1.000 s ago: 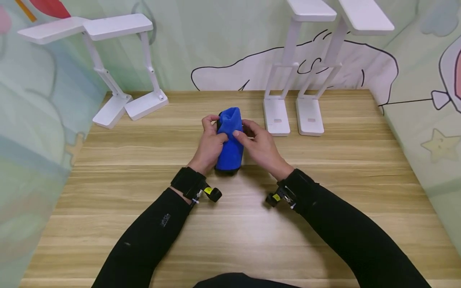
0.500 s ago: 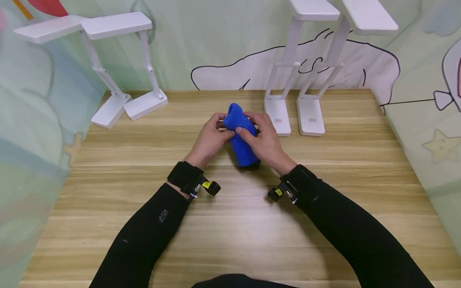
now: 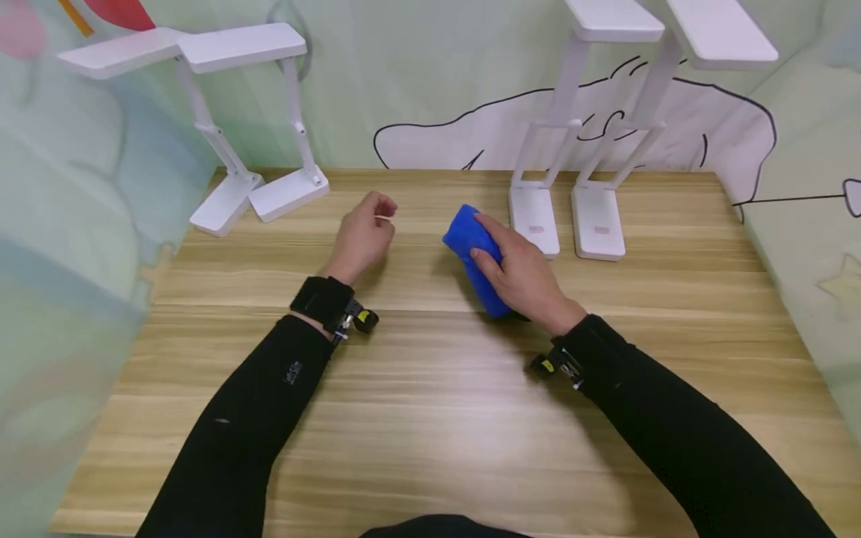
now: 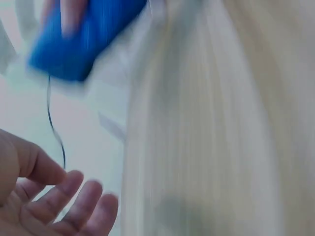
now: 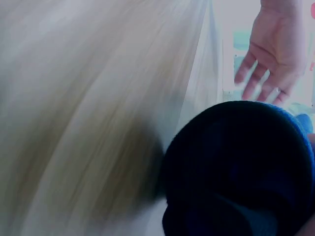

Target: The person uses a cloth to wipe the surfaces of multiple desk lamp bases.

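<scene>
My right hand (image 3: 528, 280) grips a soft blue cloth roll (image 3: 471, 237), thumb on the near side and fingers over its far side. The roll leans, its upper end toward the back left. The right wrist view shows its near end as a round, dark hollow (image 5: 231, 162) with a blue edge. My left hand (image 3: 363, 235) is apart from it to the left, fingers loosely bent with nothing between them. In the left wrist view these fingers (image 4: 81, 204) are spread a little, and the blue cloth is blurred above them.
Two white folding lamps (image 3: 289, 193) stand at the back left of the wooden table (image 3: 430, 418). Two more white lamps (image 3: 534, 220) stand at the back right, the nearer base close to my right hand. A printed curtain (image 3: 430, 82) hangs behind the table.
Both hands held the blue roll before. My left hand has let go and moved left, while my right hand has carried the roll a little to the right. The head view has shifted slightly.
</scene>
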`<state>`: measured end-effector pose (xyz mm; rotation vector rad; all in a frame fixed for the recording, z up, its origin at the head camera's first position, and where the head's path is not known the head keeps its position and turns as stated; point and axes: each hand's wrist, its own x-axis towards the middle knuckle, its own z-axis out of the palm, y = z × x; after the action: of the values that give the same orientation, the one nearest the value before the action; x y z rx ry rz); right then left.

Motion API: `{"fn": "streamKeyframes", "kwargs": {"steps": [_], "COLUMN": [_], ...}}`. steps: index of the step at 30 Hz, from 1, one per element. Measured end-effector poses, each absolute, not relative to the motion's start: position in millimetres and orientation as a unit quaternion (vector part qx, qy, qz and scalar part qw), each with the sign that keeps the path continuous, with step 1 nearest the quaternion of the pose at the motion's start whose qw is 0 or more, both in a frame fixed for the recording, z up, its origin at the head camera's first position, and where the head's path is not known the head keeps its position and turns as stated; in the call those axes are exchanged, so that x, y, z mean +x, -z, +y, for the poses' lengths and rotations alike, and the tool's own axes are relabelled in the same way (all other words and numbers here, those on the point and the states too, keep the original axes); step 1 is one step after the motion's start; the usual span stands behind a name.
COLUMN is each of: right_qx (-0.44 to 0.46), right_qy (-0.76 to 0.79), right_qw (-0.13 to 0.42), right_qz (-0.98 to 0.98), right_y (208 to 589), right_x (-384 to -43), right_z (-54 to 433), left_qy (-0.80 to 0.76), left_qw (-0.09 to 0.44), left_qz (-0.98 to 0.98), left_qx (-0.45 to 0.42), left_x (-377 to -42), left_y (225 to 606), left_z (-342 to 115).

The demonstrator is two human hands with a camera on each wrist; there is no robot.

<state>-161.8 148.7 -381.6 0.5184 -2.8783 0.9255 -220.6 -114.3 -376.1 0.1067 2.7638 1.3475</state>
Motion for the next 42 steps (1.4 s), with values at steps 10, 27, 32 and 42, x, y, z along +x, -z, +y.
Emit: {"fn": "streamKeyframes", "kwargs": {"steps": [10,27,32,42], "right_qx": [0.176,0.224,0.21,0.201], "right_qy": [-0.202,-0.127,-0.111,-0.1], "right_qw": [0.038,0.026,0.017,0.063], "right_qz": [-0.963,-0.966,-0.971,-0.972], "right_y": [384,392,393,397], "right_x": [-148,-133,-131,-132], "right_z": [181,187,184,184], "left_qy": [-0.191,-0.129,-0.117,-0.132], "left_qw": [-0.053,0.038,0.086,0.081], "left_qz": [0.98,0.991,0.989,0.988], "left_qx": [-0.006,0.003,-0.019,0.012], "left_x": [-262,-288,-291,-285], "left_y": [367,371,371,378], "left_z": [-233,-272,-270,-256]}}
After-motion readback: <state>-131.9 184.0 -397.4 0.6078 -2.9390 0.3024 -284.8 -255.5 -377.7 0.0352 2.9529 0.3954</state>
